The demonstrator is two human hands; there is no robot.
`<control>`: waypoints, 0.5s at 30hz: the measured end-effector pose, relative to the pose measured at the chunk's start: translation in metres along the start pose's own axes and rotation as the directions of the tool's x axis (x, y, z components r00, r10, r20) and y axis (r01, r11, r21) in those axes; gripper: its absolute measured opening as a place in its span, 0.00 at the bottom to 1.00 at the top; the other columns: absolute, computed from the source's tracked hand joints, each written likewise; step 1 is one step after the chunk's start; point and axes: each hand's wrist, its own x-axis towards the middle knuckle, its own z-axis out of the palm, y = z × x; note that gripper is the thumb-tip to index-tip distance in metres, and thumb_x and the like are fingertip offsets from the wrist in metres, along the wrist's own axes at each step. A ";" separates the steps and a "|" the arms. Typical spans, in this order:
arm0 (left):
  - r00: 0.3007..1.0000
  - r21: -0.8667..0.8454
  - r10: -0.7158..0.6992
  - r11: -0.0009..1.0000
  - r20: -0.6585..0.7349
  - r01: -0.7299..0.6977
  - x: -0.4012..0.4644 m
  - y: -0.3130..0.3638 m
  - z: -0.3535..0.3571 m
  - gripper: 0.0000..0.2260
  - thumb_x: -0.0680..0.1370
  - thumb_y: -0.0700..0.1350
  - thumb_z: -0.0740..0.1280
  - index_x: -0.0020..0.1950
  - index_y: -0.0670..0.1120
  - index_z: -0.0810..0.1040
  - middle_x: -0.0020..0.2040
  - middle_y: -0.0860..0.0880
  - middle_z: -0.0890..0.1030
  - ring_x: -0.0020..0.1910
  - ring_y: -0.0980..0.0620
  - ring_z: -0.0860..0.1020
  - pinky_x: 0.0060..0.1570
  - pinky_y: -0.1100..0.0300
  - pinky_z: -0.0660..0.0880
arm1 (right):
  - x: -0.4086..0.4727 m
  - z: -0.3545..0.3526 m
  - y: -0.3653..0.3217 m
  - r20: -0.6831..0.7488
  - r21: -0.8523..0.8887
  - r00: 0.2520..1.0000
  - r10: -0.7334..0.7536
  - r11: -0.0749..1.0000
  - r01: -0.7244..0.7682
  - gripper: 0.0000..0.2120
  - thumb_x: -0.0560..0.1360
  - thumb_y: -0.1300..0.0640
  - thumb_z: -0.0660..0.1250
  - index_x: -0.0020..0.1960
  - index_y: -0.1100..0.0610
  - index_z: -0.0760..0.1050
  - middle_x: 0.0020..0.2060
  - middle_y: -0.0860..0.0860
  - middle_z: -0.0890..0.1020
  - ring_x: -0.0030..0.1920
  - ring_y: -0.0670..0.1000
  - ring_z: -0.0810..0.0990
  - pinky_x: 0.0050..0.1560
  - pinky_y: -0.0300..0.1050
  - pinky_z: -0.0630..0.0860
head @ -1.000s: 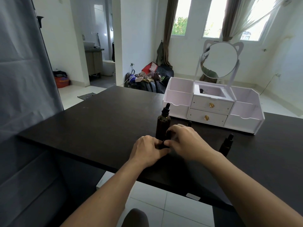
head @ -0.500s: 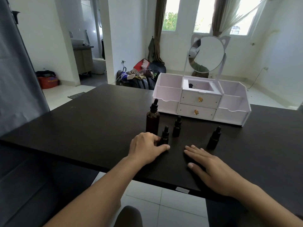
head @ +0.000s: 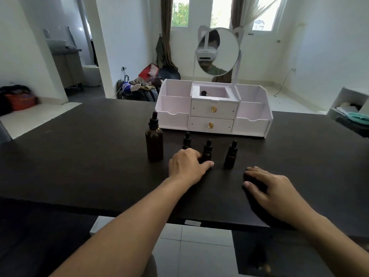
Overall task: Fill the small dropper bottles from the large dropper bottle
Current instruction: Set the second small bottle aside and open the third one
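Here, seen from the head camera, the left hand rests on the dark table with its fingers curled round the base of the middle small dropper bottle, thumb stretched out in front of it; it grips that bottle low down. The right hand lies flat, palm down and fingers spread, holding nothing, just nearer the person than the right small dropper bottle and not touching it. A third small dropper bottle stands behind the left hand's knuckles, partly hidden by them. The large dropper bottle stands to the left of that hand, near but apart.

All four bottles stand upright, long axes vertical, black dropper caps pointing up. They are dark amber-brown, glassy cylinders with rounded shoulders and narrow ribbed caps ending in soft bulbs; the large one is much taller and wider. The table top is matte and nearly black. Behind the bottles sits a white organiser with two small drawers bearing gold knobs, open side bins, and a round mirror topped with cat ears.
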 end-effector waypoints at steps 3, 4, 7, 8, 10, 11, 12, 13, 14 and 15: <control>0.999 0.014 -0.035 0.999 -0.034 0.035 0.006 0.003 0.005 0.20 0.72 0.65 0.68 0.54 0.52 0.83 0.47 0.50 0.83 0.51 0.48 0.80 0.48 0.54 0.78 | 0.013 -0.004 0.014 0.056 -0.081 0.996 0.068 0.995 -0.063 0.27 0.78 0.43 0.62 0.74 0.53 0.67 0.74 0.48 0.69 0.76 0.48 0.63 0.76 0.50 0.61; 0.998 0.018 -0.043 0.999 -0.041 0.043 0.008 0.004 0.006 0.20 0.72 0.65 0.68 0.54 0.52 0.83 0.47 0.49 0.83 0.51 0.48 0.80 0.48 0.54 0.77 | 0.019 -0.006 0.019 0.082 -0.109 0.993 0.091 0.991 -0.081 0.28 0.79 0.42 0.60 0.75 0.53 0.65 0.75 0.48 0.66 0.76 0.48 0.61 0.76 0.49 0.59; 0.997 0.025 -0.049 0.998 -0.057 0.051 0.009 0.006 0.007 0.19 0.73 0.65 0.67 0.54 0.52 0.83 0.47 0.49 0.84 0.51 0.47 0.80 0.47 0.54 0.77 | 0.036 -0.007 0.028 0.154 -0.182 0.980 0.123 0.979 -0.094 0.30 0.81 0.42 0.55 0.78 0.55 0.58 0.78 0.50 0.59 0.78 0.49 0.55 0.78 0.48 0.51; 0.997 0.024 -0.052 0.998 -0.060 0.053 0.009 0.006 0.006 0.20 0.73 0.65 0.67 0.54 0.52 0.83 0.47 0.49 0.84 0.51 0.47 0.80 0.47 0.54 0.77 | 0.043 -0.006 0.029 0.167 -0.201 0.977 0.132 0.975 -0.097 0.30 0.81 0.42 0.54 0.78 0.55 0.57 0.79 0.50 0.58 0.79 0.50 0.53 0.78 0.48 0.50; 0.996 0.020 -0.059 0.998 -0.064 0.060 0.008 0.007 0.006 0.20 0.73 0.65 0.67 0.54 0.52 0.83 0.46 0.48 0.84 0.51 0.46 0.80 0.47 0.54 0.77 | 0.056 -0.003 0.032 0.182 -0.226 0.970 0.158 0.967 -0.115 0.29 0.82 0.43 0.52 0.79 0.56 0.55 0.79 0.51 0.55 0.79 0.50 0.51 0.78 0.49 0.47; 0.996 0.017 -0.061 0.998 -0.066 0.062 0.007 0.008 0.006 0.20 0.73 0.64 0.68 0.54 0.52 0.83 0.46 0.48 0.83 0.50 0.46 0.80 0.47 0.54 0.77 | 0.062 -0.001 0.032 0.182 -0.233 0.968 0.174 0.964 -0.129 0.29 0.82 0.43 0.51 0.79 0.56 0.54 0.79 0.51 0.54 0.79 0.51 0.51 0.78 0.50 0.46; 0.996 0.014 -0.061 0.998 -0.066 0.062 0.007 0.008 0.006 0.19 0.73 0.64 0.68 0.53 0.52 0.83 0.45 0.48 0.83 0.50 0.46 0.81 0.46 0.54 0.77 | 0.068 0.001 0.033 0.180 -0.240 0.965 0.189 0.960 -0.143 0.29 0.82 0.43 0.51 0.79 0.55 0.53 0.80 0.51 0.54 0.79 0.51 0.50 0.78 0.50 0.46; 0.996 0.010 -0.059 0.998 -0.067 0.059 0.005 0.009 0.006 0.19 0.72 0.64 0.68 0.52 0.51 0.83 0.43 0.48 0.83 0.49 0.47 0.81 0.46 0.54 0.77 | 0.071 0.002 0.034 0.174 -0.246 0.964 0.200 0.957 -0.154 0.30 0.82 0.42 0.50 0.79 0.55 0.53 0.80 0.51 0.53 0.79 0.51 0.50 0.78 0.51 0.46; 0.996 0.002 -0.057 0.998 -0.071 0.057 0.003 0.008 0.005 0.19 0.72 0.64 0.68 0.51 0.51 0.83 0.42 0.49 0.83 0.48 0.47 0.81 0.45 0.55 0.77 | 0.073 0.004 0.035 0.167 -0.251 0.964 0.207 0.954 -0.161 0.30 0.82 0.42 0.49 0.79 0.55 0.52 0.80 0.50 0.53 0.79 0.51 0.50 0.78 0.51 0.45; 0.995 -0.014 -0.056 0.998 -0.085 0.055 0.000 0.008 0.004 0.19 0.72 0.64 0.69 0.51 0.51 0.84 0.41 0.49 0.83 0.46 0.48 0.81 0.44 0.55 0.77 | 0.073 0.006 0.036 0.160 -0.255 0.964 0.211 0.953 -0.166 0.30 0.82 0.42 0.49 0.79 0.55 0.52 0.80 0.50 0.53 0.79 0.50 0.49 0.78 0.52 0.45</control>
